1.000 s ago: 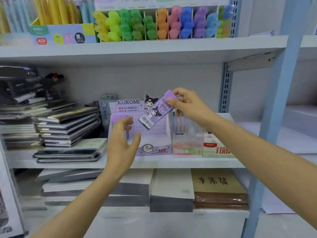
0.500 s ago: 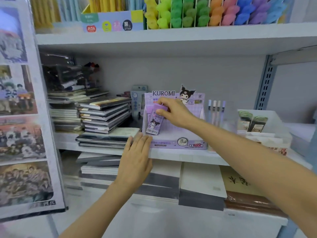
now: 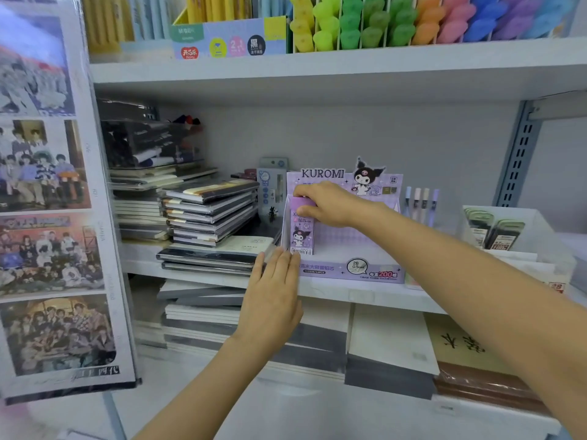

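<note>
pack (image 3: 301,231), tilted earlier, is now standing upright at the left end of the box (image 3: 349,272), right hand (image 3: 330,204) pinching its top, left hand (image 3: 273,300) lying flat, bracing the box front; pressing straight down seems best.

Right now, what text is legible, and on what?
"KUROMI": header of the purple cardboard display box.
"2B 0.5mm": white bubble on that box's front.
"200": pink digits on that front.
"黑": black sticker on the pale blue pen carton, top shelf.
Too small: print and barcode on the small purple pack the right hand pinches.
Blurred: the photo poster caption.
</note>
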`<act>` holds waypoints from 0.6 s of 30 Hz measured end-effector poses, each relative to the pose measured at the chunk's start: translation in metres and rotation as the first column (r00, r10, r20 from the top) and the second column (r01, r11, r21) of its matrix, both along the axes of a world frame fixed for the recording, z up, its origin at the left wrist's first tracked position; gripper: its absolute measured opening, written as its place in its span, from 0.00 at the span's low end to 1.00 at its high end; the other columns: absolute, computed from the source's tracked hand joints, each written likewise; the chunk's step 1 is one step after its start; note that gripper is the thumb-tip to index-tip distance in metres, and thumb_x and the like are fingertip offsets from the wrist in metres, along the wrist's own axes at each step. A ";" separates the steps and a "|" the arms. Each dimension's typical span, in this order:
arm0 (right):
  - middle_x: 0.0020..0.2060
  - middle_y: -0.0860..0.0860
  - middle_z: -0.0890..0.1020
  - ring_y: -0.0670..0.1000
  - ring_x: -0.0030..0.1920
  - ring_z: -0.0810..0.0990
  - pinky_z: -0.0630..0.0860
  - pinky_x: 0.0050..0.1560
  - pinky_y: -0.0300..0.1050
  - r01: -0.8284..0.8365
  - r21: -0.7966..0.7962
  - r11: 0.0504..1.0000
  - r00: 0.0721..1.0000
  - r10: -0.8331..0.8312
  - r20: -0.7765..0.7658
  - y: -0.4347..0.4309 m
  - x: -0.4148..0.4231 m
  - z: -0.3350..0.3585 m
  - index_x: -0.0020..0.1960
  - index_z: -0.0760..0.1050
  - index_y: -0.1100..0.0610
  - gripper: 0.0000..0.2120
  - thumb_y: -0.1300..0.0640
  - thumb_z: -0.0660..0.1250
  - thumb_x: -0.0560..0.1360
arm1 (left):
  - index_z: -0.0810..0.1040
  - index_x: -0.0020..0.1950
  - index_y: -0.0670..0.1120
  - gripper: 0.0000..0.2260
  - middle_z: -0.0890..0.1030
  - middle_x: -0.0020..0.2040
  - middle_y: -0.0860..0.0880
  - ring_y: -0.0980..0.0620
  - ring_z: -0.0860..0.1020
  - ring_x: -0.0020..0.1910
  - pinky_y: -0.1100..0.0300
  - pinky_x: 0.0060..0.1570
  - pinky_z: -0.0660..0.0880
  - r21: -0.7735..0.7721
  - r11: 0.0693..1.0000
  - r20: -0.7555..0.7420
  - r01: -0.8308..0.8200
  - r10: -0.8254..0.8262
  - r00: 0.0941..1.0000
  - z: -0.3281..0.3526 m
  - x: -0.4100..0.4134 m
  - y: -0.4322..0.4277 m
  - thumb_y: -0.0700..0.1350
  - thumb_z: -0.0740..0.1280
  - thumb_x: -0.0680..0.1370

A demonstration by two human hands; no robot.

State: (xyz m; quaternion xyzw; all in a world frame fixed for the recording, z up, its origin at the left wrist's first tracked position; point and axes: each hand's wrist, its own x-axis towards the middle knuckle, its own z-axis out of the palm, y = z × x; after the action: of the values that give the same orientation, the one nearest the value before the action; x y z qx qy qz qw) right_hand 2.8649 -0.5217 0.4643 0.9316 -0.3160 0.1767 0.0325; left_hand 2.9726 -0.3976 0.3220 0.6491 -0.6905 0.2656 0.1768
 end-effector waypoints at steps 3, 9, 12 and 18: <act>0.49 0.54 0.78 0.53 0.46 0.74 0.66 0.46 0.43 -0.026 -0.007 1.000 0.996 0.026 0.086 0.003 0.000 -0.009 0.62 0.73 0.57 0.12 0.56 0.64 0.79 | 0.51 0.78 0.42 0.32 0.58 0.76 0.45 0.46 0.51 0.77 0.48 0.76 0.42 -0.007 1.000 -0.010 0.006 -0.006 1.000 0.000 0.000 0.001 0.48 0.60 0.78; 0.61 0.53 0.75 0.53 0.64 0.70 0.63 0.65 0.46 0.011 -0.229 0.973 0.933 0.073 0.351 -0.002 -0.007 -0.047 0.65 0.73 0.58 0.19 0.59 0.69 0.76 | 0.52 0.78 0.41 0.32 0.59 0.75 0.44 0.45 0.52 0.77 0.49 0.76 0.43 0.013 1.000 0.013 -0.013 0.013 1.000 -0.001 -0.002 -0.001 0.48 0.60 0.78; 0.66 0.52 0.73 0.53 0.68 0.68 0.63 0.69 0.48 -0.004 -0.154 0.988 0.943 0.055 0.328 -0.009 -0.010 -0.054 0.70 0.68 0.57 0.21 0.59 0.65 0.78 | 0.54 0.78 0.40 0.32 0.61 0.75 0.43 0.44 0.54 0.77 0.48 0.76 0.45 0.003 1.000 0.020 -0.019 0.019 1.000 -0.002 -0.002 -0.002 0.47 0.62 0.77; 0.70 0.53 0.65 0.53 0.70 0.63 0.65 0.66 0.50 0.009 -0.236 0.972 0.994 0.016 0.105 -0.013 -0.011 -0.056 0.76 0.58 0.54 0.27 0.59 0.60 0.79 | 0.51 0.78 0.41 0.33 0.58 0.76 0.43 0.45 0.51 0.78 0.43 0.76 0.43 0.042 0.996 0.008 -0.075 0.075 0.997 -0.003 -0.007 -0.005 0.49 0.61 0.77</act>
State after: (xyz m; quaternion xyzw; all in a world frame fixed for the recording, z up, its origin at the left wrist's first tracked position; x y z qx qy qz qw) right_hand 2.8535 -0.5342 0.4086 0.9110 -0.2922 0.2623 0.1261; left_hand 2.9653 -0.4029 0.3189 0.6774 -0.6716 0.2593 0.1508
